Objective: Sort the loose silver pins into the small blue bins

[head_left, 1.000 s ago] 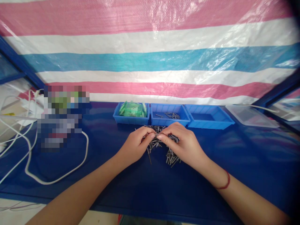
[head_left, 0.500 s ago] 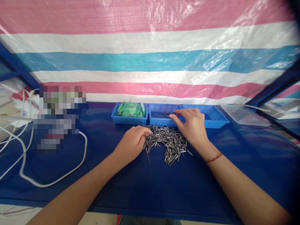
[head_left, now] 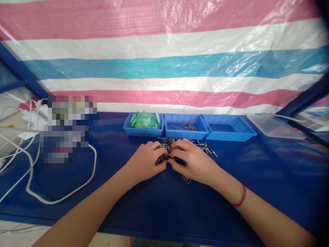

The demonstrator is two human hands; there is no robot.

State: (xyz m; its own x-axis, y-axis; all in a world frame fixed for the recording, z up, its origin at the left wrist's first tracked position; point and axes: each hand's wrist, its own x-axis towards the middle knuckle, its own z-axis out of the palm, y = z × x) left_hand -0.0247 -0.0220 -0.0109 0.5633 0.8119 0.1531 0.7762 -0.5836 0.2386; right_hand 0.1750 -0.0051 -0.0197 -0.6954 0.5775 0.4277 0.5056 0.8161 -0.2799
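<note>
A loose pile of metal rivets point(head_left: 168, 144) lies on the blue table, partly covered by both hands. My left hand point(head_left: 147, 159) is curled at the pile's left side, with rivets between its thumb and fingers. From the right, my right hand point(head_left: 194, 159) bends over the pile, its thumb and fingers pinched at rivets; its grip is partly hidden. The fingertips of both hands nearly meet in the middle. Behind the pile, the middle blue bin point(head_left: 186, 134) holds several rivets at its right side.
Green plastic packets point(head_left: 145, 120) fill the left blue bin point(head_left: 142, 132). A third blue bin point(head_left: 230, 135) adjoins on the right, beside a clear plastic lid point(head_left: 275, 127). A white cable point(head_left: 94, 171) loops across the table's left side. Striped sheeting point(head_left: 164, 68) hangs behind.
My right hand has moved from the middle bin down and left to the pile, meeting my left hand. More rivets show in the middle bin. My left hand has moved slightly right.
</note>
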